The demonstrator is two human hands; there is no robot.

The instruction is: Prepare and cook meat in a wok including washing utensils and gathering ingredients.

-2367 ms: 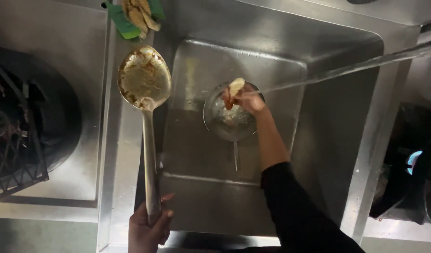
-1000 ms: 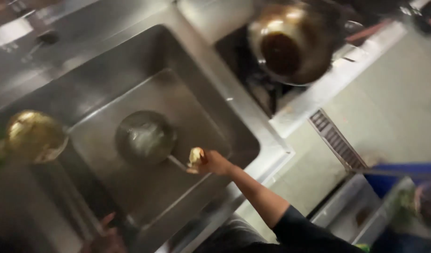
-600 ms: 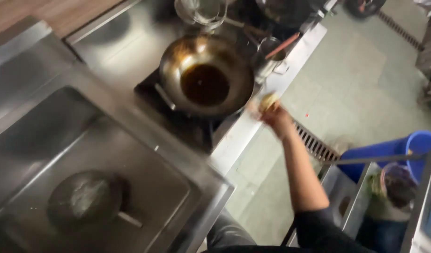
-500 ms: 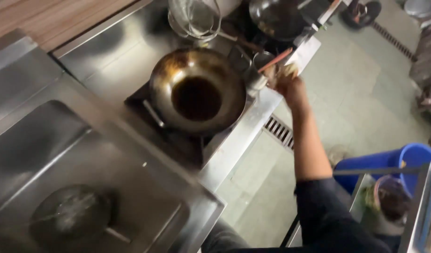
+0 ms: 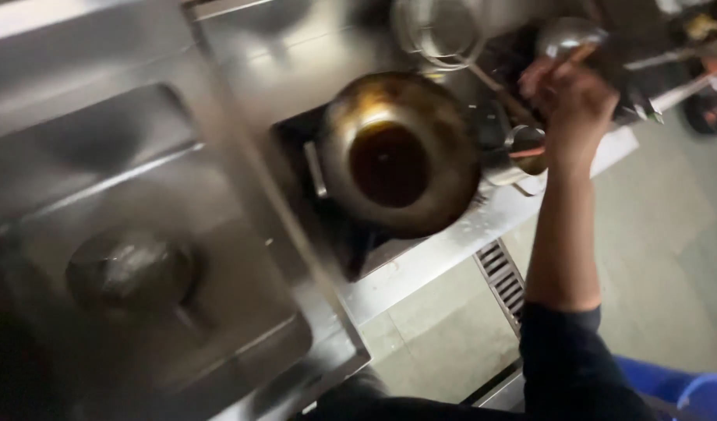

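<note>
The right hand [image 5: 570,105] was up past the wok [image 5: 400,152] at the stove's right edge, fingers curled about something blurred near a ladle [image 5: 565,39]. The sink [image 5: 241,312] pan [image 5: 132,269] lay unattended. The left hand was unseen.

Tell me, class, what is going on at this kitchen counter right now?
A person in a dark sleeve reaches their right hand past a wok of dark liquid on the stove, toward the blurred metal utensils beside it. Whether the fingers hold anything is too blurred to tell. A round metal strainer lies in the steel sink to the left. The left hand is out of view.
</note>
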